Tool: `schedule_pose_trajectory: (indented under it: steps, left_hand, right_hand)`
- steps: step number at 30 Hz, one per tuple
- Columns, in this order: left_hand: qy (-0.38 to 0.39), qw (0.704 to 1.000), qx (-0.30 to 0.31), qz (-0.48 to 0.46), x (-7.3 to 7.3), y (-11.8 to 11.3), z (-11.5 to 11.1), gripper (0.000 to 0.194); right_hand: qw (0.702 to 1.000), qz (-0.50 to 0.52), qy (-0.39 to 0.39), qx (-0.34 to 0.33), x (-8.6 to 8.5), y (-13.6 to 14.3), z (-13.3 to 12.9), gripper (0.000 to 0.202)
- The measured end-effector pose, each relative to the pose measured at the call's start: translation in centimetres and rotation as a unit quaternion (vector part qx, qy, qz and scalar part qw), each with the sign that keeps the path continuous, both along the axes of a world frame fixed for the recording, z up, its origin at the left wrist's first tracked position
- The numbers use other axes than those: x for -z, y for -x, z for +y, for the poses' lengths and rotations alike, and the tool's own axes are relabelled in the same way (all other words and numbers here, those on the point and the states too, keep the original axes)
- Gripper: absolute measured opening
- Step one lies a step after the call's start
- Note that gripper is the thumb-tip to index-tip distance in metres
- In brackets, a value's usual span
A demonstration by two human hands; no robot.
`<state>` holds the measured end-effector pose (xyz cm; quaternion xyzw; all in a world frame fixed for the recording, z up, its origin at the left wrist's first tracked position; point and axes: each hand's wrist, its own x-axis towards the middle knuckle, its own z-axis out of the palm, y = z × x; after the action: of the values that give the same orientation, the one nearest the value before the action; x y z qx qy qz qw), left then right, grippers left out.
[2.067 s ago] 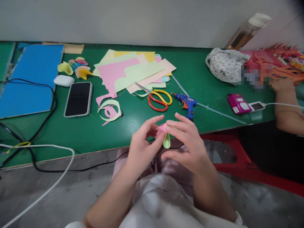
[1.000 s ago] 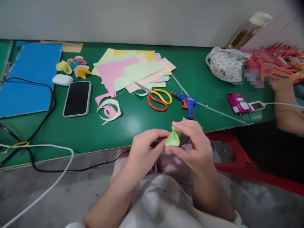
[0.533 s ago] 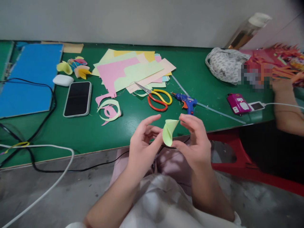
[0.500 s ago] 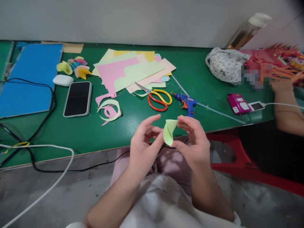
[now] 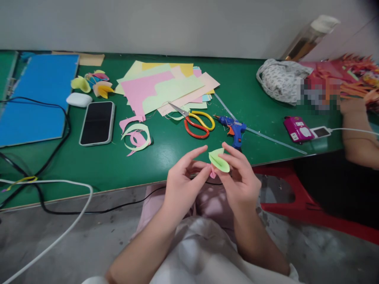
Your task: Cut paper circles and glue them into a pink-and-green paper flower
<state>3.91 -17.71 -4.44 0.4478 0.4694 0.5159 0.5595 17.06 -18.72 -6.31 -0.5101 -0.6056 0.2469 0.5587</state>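
Observation:
A small curled light green paper piece (image 5: 219, 161) is held over the table's front edge, with a bit of pink paper (image 5: 212, 173) showing beneath it. My left hand (image 5: 188, 177) pinches the pink bit at its lower left. On the right, my right hand (image 5: 239, 177) grips the green piece between thumb and fingers. Scissors (image 5: 197, 124) with red and yellow handles lie just beyond my hands, beside a blue glue gun (image 5: 235, 128). Behind them is a pile of coloured paper sheets (image 5: 166, 85). Pink and green paper scraps (image 5: 137, 138) lie to the left.
On the green table (image 5: 118, 165) are a phone (image 5: 97, 123), a white case (image 5: 79, 99), folded paper shapes (image 5: 102, 88), a blue board (image 5: 38, 98) and cables. To the right are a cloth bag (image 5: 281, 81), a magenta device (image 5: 298, 129) and another person's arm (image 5: 359, 138).
The green piece has turned and tilted to the right, and the pink bit beneath it now shows. My left hand has moved slightly right; my right fingers have closed in on the piece.

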Motion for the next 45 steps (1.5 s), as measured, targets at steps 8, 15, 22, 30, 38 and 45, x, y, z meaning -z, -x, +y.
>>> schedule_pose_trajectory:
  steps: [8,15,22,30,38,45]
  left_hand:
    - [0.049,0.996,0.052,-0.057,-0.2,0.5,0.5,0.033]
    - [-0.064,0.989,0.046,0.125,0.2,2.1,0.8,0.015]
    - [-0.271,0.916,-0.083,0.284,0.4,1.7,0.7,0.01]
    - [-0.394,0.83,-0.142,0.369,0.8,1.9,0.2,0.023]
    - [-0.409,0.815,-0.131,0.389,0.7,1.7,0.0,0.018]
    - [-0.414,0.805,-0.132,0.404,1.1,1.5,-0.1,0.021]
  right_hand:
    - [0.998,-0.042,-0.033,0.034,-0.6,-0.2,0.1,0.02]
    - [0.994,0.094,0.027,-0.048,-0.5,-0.6,0.5,0.013]
    - [0.995,0.091,0.036,-0.003,-0.7,0.0,0.2,0.021]
    - [0.997,0.056,0.043,0.042,-1.7,0.5,-0.9,0.03]
    - [0.999,-0.021,0.006,0.049,-2.2,0.4,-1.1,0.03]
    - [0.997,-0.04,-0.013,0.057,-2.6,0.5,-1.0,0.03]
